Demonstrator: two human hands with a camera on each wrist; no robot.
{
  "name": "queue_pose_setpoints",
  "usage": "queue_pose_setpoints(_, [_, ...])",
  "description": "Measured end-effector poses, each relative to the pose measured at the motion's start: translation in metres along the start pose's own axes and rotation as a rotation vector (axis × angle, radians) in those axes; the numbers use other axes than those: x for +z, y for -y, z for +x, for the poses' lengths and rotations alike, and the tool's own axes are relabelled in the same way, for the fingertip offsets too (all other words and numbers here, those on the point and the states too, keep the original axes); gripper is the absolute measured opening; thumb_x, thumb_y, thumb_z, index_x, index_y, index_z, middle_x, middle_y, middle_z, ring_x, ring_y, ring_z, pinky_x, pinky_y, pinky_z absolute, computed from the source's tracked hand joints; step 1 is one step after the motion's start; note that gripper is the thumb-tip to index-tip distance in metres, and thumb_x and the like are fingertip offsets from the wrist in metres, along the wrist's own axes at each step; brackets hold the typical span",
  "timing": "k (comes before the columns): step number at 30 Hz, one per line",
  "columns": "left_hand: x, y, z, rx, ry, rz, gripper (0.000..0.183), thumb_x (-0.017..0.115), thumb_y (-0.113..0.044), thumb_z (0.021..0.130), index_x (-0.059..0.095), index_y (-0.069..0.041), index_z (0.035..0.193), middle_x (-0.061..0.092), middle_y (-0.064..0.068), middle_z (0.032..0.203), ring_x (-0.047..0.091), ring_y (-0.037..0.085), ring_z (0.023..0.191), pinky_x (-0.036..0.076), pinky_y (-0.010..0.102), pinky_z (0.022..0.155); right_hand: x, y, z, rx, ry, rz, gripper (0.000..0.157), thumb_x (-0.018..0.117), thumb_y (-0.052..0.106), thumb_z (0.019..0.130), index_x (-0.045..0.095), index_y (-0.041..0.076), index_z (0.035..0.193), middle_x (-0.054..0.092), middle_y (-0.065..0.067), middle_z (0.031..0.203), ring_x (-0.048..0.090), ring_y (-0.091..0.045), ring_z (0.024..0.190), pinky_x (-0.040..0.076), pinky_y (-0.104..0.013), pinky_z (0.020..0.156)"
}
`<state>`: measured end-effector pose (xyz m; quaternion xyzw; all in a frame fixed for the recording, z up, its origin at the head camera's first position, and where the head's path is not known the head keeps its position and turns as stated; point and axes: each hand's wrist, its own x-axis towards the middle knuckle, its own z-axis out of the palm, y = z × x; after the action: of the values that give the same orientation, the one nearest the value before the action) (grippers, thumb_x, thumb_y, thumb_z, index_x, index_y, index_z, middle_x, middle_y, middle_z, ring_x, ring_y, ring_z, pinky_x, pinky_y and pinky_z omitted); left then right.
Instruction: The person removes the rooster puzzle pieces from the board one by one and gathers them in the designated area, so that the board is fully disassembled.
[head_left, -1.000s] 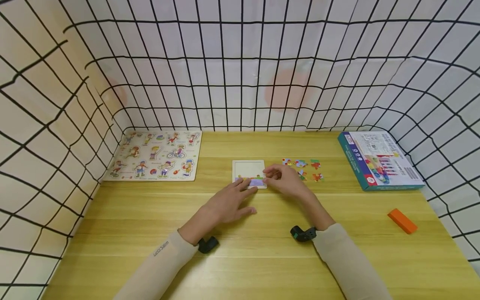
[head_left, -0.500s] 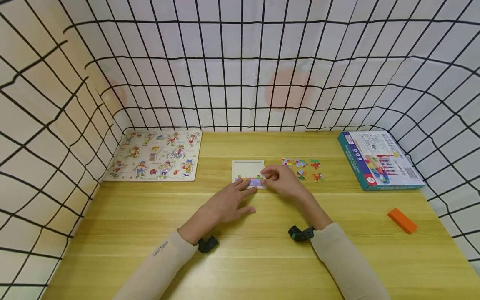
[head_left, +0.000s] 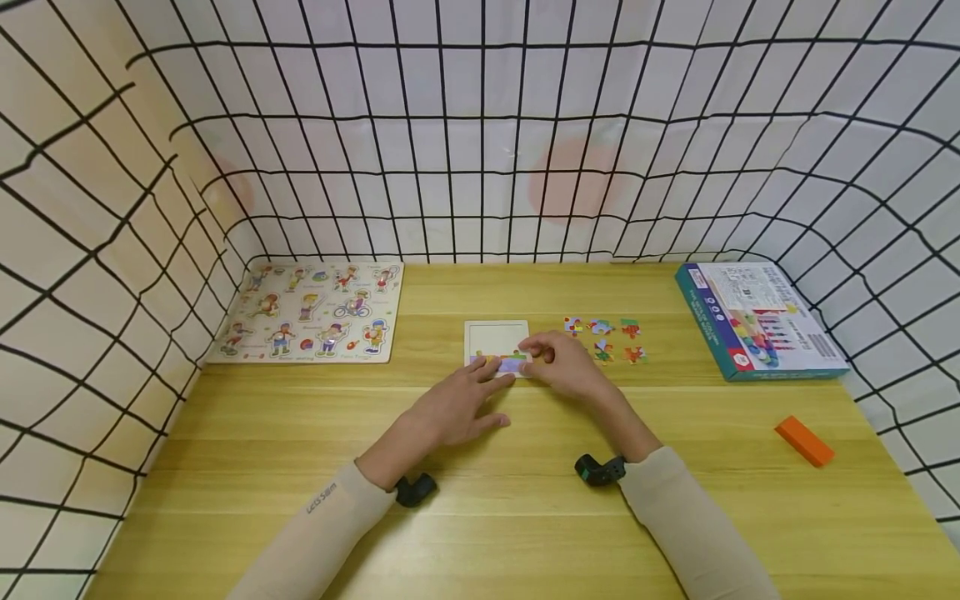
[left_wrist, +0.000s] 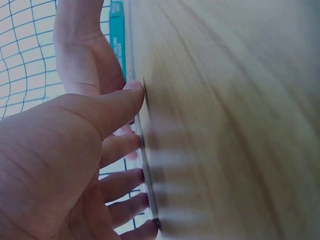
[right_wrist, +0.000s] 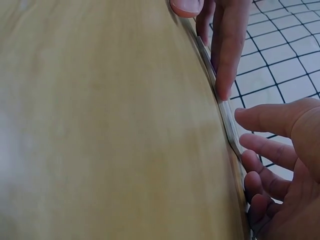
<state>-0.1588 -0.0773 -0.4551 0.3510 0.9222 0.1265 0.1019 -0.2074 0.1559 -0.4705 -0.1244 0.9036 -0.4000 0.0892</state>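
A small white puzzle tray (head_left: 497, 327) lies mid-table in the head view, with colourful jigsaw pieces (head_left: 512, 364) along its near edge. My left hand (head_left: 453, 408) rests with straight, spread fingers on the near left part of this row. At the row's right end my right hand (head_left: 570, 364) has its thumb and bent forefinger around a puzzle piece (head_left: 526, 358), mostly hidden by the fingers. Seen from the left wrist, the left fingertips (left_wrist: 137, 177) lie along the tray's thin edge. The right wrist view has the right thumb (right_wrist: 250, 117) close to that edge.
Several loose jigsaw pieces (head_left: 602, 327) lie right of the tray. A picture board (head_left: 318, 315) with figures is at the back left. To the right are a flat teal box (head_left: 761, 321) and an orange block (head_left: 805, 442). Black wire mesh (head_left: 483, 167) surrounds the table.
My right hand has shifted slightly left along the tray's near edge, its thumb and forefinger still at the row's right end. The left hand has barely moved.
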Motion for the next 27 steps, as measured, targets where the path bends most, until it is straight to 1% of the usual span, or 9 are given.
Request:
queue_pose_setpoints(9, [0.0005,0.0,0.0002,-0.007,-0.006,0.009,0.068,0.058,-0.051,0.102,0.042,-0.018,0.159,0.027,0.013,0.169,0.026,0.039,0.156,0.027,0.05,0.127,0.0011,0.0007,0.0001,-0.013,0.006,-0.04,0.037,0.074,0.02,0.093,0.072,0.01,0.129,0.064,-0.011,0.111,0.052,-0.023,0.094,0.043,-0.033,0.079])
queue_pose_setpoints(17, [0.0028,-0.0002,0.0006,-0.011,-0.008,0.012,0.068,0.059,-0.05,0.102,0.041,-0.018,0.159,0.028,0.014,0.169,0.026,0.038,0.156,0.027,0.05,0.128,0.0014,0.0004,-0.0019,-0.029,0.021,-0.063,0.034,0.071,0.021,0.096,0.072,0.013,0.129,0.063,-0.012,0.114,0.052,-0.025,0.097,0.043,-0.035,0.081])
queue_pose_setpoints(22, [0.0028,-0.0003,0.0013,-0.015,0.0,0.016,0.068,0.058,-0.05,0.103,0.041,-0.017,0.16,0.027,0.014,0.169,0.026,0.038,0.157,0.026,0.049,0.128,0.0011,0.0003,-0.0026,-0.043,0.021,-0.057,0.033,0.071,0.02,0.097,0.072,0.012,0.128,0.063,-0.013,0.115,0.053,-0.027,0.099,0.043,-0.036,0.083])
queue_pose_setpoints(27, [0.0021,-0.0009,0.0007,-0.023,0.004,0.004,0.068,0.058,-0.05,0.103,0.041,-0.017,0.16,0.027,0.014,0.169,0.025,0.039,0.157,0.026,0.05,0.128,0.0008,0.0007,-0.0023,-0.037,0.021,-0.033,0.033,0.07,0.018,0.096,0.071,0.011,0.128,0.062,-0.013,0.114,0.051,-0.026,0.097,0.042,-0.036,0.083])
